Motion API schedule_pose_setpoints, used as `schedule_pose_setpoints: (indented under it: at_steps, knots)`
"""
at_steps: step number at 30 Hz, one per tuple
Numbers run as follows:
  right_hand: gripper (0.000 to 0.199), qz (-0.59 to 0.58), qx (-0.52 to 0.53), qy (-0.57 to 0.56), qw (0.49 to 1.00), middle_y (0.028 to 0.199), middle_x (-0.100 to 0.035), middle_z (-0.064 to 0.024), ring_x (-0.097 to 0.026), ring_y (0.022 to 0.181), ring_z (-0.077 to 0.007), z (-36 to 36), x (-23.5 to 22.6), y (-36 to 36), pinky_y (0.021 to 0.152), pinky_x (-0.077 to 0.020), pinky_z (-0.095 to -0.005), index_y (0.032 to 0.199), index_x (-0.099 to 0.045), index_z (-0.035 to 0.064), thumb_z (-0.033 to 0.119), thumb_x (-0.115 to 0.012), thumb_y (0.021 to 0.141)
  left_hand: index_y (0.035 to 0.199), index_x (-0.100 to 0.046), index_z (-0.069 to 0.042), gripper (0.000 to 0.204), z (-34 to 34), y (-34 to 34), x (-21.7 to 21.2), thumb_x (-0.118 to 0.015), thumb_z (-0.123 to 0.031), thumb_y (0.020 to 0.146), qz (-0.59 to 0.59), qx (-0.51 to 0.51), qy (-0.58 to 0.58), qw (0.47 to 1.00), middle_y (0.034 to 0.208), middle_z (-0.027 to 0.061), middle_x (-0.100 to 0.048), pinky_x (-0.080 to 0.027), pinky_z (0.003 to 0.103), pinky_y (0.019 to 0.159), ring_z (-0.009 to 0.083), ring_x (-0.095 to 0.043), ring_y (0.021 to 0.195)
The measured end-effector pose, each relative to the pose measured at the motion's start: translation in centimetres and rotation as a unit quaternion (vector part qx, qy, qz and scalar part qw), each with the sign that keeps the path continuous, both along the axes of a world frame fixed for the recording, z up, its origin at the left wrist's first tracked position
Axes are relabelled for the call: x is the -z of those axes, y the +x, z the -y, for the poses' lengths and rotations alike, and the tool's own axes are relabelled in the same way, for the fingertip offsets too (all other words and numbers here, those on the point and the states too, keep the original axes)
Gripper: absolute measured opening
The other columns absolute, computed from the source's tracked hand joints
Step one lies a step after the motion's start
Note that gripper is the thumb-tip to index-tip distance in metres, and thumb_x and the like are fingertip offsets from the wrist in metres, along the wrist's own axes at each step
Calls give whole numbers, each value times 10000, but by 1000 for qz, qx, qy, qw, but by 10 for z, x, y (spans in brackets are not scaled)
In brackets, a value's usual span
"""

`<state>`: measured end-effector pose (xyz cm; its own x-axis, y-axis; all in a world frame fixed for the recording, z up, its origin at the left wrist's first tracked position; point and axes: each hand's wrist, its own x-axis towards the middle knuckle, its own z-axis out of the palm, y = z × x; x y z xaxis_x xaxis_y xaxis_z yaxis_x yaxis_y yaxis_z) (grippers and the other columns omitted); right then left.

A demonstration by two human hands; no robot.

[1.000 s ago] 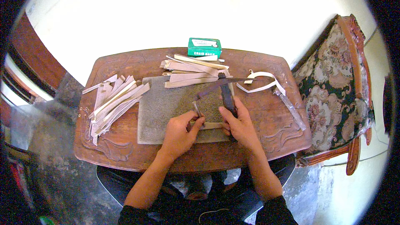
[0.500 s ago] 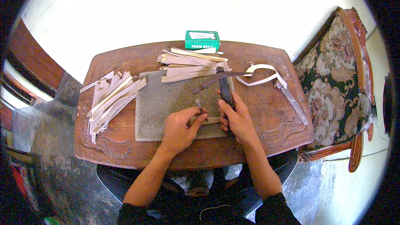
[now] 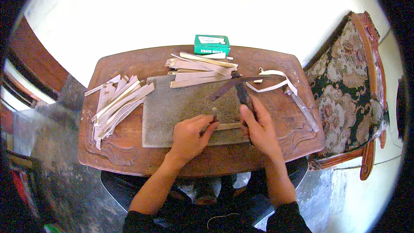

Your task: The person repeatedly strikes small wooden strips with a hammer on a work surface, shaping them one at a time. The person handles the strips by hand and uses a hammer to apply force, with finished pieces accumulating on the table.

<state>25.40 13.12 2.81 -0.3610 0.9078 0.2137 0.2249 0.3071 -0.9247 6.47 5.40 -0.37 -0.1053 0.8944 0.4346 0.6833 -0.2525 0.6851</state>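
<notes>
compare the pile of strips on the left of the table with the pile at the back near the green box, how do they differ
The left pile lies fanned out on the bare wooden table, its strips running diagonally. The back pile is stacked tighter, its strips nearly level, and it partly overlaps the grey mat, just in front of the green box. The left pile sits farther from both hands. Both hold pale, thin, flat strips.
</notes>
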Motion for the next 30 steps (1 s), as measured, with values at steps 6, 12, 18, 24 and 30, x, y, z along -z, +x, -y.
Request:
schedule_pose_setpoints:
  at_steps: [6,12,18,24,30]
  knots:
    - [379,168,-30,108,979,1052,-667,-224,-665,961,-400,29,-85,9,839,-511,-428,1316,-530,55,160,-607,959,957,-707,-77,156,2,0,2,-694,-209,874,-8,-10,32,999,843,92,-694,-522,425,594,328,-670,695]
    - [372,180,-58,148,971,1071,-670,-222,-664,999,-404,43,-107,13,830,-517,-435,1295,-535,37,115,-617,940,968,-708,-97,145,2,1,-1,-682,-209,879,-26,5,18,999,825,84,-686,-517,430,575,323,-665,676]
    - [376,193,-63,174,964,1042,-668,-236,-666,962,-416,43,-103,15,809,-521,-445,1278,-534,13,135,-632,936,988,-706,-105,153,2,-1,5,-679,-209,880,-31,4,22,999,825,79,-686,-516,432,566,323,-662,665]
    - [383,194,-62,159,966,1028,-670,-237,-665,949,-423,46,-107,18,803,-522,-445,1275,-535,10,150,-639,934,987,-711,-103,158,1,0,5,-681,-211,875,-25,-1,30,999,835,76,-692,-519,433,566,324,-664,667]
    - [384,188,-70,171,965,1038,-671,-241,-661,973,-429,43,-106,18,820,-522,-451,1285,-533,16,142,-631,936,964,-702,-65,141,1,0,5,-712,-164,864,-17,8,25,1000,821,119,-683,-526,398,576,312,-674,666]
